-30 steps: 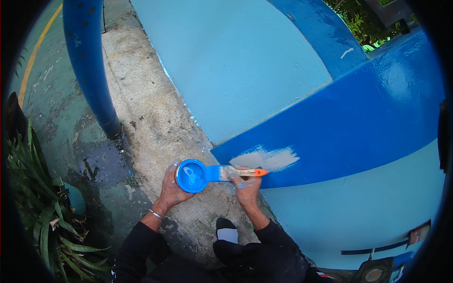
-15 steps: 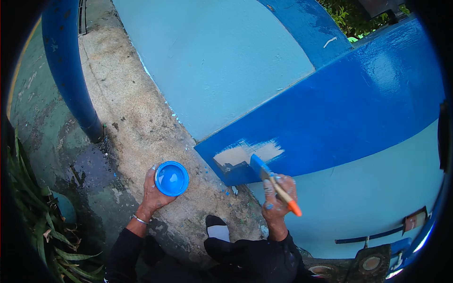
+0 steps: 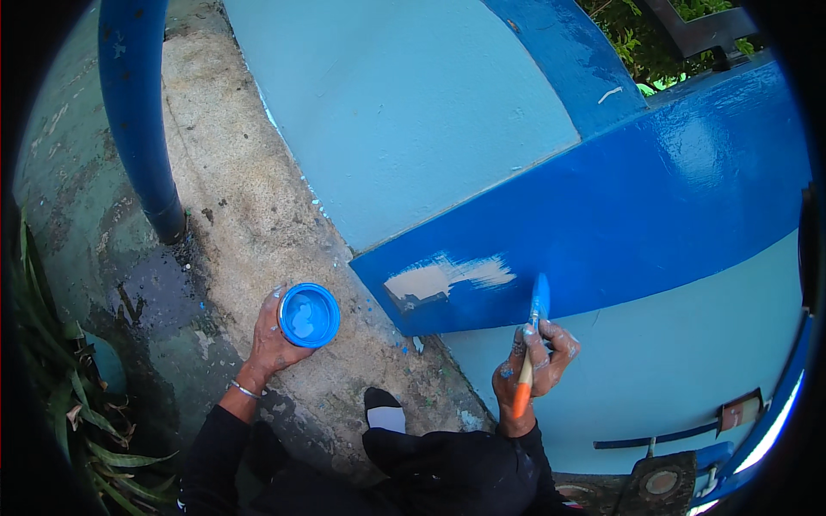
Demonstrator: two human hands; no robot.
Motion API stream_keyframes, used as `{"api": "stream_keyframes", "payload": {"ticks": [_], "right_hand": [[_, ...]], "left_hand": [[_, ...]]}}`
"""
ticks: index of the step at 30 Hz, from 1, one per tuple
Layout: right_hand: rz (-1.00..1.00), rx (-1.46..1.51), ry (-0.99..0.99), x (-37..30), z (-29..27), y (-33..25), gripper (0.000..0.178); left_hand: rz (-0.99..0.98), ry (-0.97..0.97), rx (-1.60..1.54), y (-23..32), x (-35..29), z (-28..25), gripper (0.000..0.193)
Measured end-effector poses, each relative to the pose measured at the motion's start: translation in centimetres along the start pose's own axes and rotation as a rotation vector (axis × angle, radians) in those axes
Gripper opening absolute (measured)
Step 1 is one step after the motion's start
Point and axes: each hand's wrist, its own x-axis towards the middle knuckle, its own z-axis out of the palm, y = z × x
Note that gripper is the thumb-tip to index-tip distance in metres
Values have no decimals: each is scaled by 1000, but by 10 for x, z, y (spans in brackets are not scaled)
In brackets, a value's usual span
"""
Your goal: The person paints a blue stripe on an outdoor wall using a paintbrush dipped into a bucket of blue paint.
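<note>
My left hand is wrapped round a small round tub of blue paint, held upright above the concrete strip. My right hand grips a paintbrush with a wooden, orange-ended handle. Its bristles, coated in blue, point away from me over the lower edge of the dark blue band on the wall. Whether they touch the wall I cannot tell. To the brush's left, a whitish bare patch interrupts the blue near the band's corner.
A light blue wall panel rises beyond the band. At left a blue post stands by the rough concrete strip. Long-leaved plants grow at lower left. A hinge-like metal fitting sits at lower right.
My right hand has moved right, carrying the brush from beside the whitish patch and turning it more upright. The blue bristles have narrowed to an edge-on view. The tub stays nearly in place.
</note>
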Motion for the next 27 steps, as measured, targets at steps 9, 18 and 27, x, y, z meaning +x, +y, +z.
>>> {"api": "stream_keyframes", "payload": {"ticks": [9, 18, 27], "right_hand": [[-80, -70, -435, -96, 72, -17, 35], [88, 164, -431, -106, 81, -18, 35], [-82, -122, -48, -44, -5, 8, 12]], "left_hand": [[10, -6, -9, -4, 1, -8, 117], [-245, 150, 83, -32, 5, -37, 120], [-192, 169, 150, -33, 10, -55, 122]]}}
